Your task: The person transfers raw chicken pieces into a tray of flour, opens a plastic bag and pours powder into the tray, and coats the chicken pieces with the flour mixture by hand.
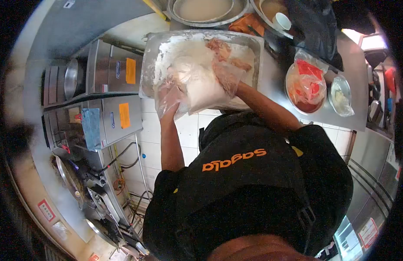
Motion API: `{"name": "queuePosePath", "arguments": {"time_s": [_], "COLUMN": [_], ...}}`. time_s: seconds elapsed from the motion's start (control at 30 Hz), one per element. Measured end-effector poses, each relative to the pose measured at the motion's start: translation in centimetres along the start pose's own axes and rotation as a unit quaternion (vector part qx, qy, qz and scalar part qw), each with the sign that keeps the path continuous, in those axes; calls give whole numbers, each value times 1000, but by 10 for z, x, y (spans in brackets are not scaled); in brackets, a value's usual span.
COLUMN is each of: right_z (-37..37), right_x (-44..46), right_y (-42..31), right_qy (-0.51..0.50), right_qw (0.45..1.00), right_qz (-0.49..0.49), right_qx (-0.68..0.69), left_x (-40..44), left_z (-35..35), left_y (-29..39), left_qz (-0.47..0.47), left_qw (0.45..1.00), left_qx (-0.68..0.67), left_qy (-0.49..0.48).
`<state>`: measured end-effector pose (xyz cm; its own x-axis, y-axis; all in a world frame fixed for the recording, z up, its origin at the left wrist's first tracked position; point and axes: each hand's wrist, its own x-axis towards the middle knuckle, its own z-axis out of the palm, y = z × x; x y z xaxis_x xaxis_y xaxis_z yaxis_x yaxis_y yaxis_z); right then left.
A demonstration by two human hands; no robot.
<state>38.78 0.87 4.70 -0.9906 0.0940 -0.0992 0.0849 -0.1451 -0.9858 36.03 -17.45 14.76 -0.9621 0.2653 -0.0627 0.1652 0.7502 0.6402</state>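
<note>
A black apron [253, 174] with orange lettering is closest, worn over black sleeves [325, 152], and two bare forearms reach forward from it over a metal tray [145, 61]. The left hand [170, 92], in a loose clear plastic glove, is at the left edge of a pale heap of flour [201, 85] in the near and middle part of the tray; its fingers are blurred by plastic and powder, so I cannot tell whether they are spread or pinching anything. The right hand [226, 78], gloved the same way and dusted white, is at the heap's right side, its grip likewise unclear. Just beyond it, pieces of raw-looking meat [221, 47] lie in the tray's far right part. To the right on the metal table [273, 85] stand a bowl [290, 95] with something red in clear plastic and a smaller bowl [348, 89] partly covered by plastic. To the left are two metal units [103, 65] with orange stickers [130, 71]. Past the tray sit a wide basin [175, 18] of cloudy liquid, a white cup [281, 21] and a black bag [316, 35].
</note>
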Motion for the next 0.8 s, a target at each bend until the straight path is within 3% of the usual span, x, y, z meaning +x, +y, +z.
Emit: {"name": "queuePosePath", "arguments": {"time_s": [0.1, 0.17, 0.2, 0.3, 0.33, 0.4, 0.43, 0.47, 0.5, 0.57, 0.6, 0.67, 0.8], "right_z": [-2, -1, 0, -1, -4, 1, 3, 9, 8, 6, 6, 6, 1], "right_x": [0, 0, 0, 6, 12, 14, 9, -12, -20, -28, -27, -20, 7], "right_y": [2, 2, 1, 27, 44, 45, 32, -32, -46, -57, -46, -22, 61], "right_qy": [6, 10, 15, 34, 38, 38, 24, 11, 7, 0, -3, -6, 29], "right_qw": [1000, 999, 998, 991, 987, 976, 963, 946, 938, 930, 935, 959, 997], "right_qz": [1, 0, -2, 21, 38, 74, 119, 165, 187, 215, 208, 171, 49], "right_qx": [24, 47, 63, 126, 149, 200, 239, 279, 290, 298, 286, 227, 58], "left_x": [7, 9, 11, 1, -1, -2, -1, 0, -7, -8, -1, 4, 1], "left_z": [-8, 5, 7, 21, 19, 26, 27, 25, 21, 30, 37, 42, 47], "left_y": [16, 1, -5, 2, 12, -10, -18, -19, 1, -1, -16, -30, -24], "left_qz": [-204, -29, 62, 71, 63, 209, 185, 159, 30, 30, 159, 170, 179], "left_qw": [964, 986, 958, 994, 995, 973, 981, 987, 989, 990, 984, 975, 976], "left_qx": [-143, 124, 259, -79, -69, 91, 54, 18, -141, -139, 28, 87, 85], "left_qy": [-90, -106, -109, 21, 40, 44, 30, 18, -16, 13, 74, 109, 88]}}
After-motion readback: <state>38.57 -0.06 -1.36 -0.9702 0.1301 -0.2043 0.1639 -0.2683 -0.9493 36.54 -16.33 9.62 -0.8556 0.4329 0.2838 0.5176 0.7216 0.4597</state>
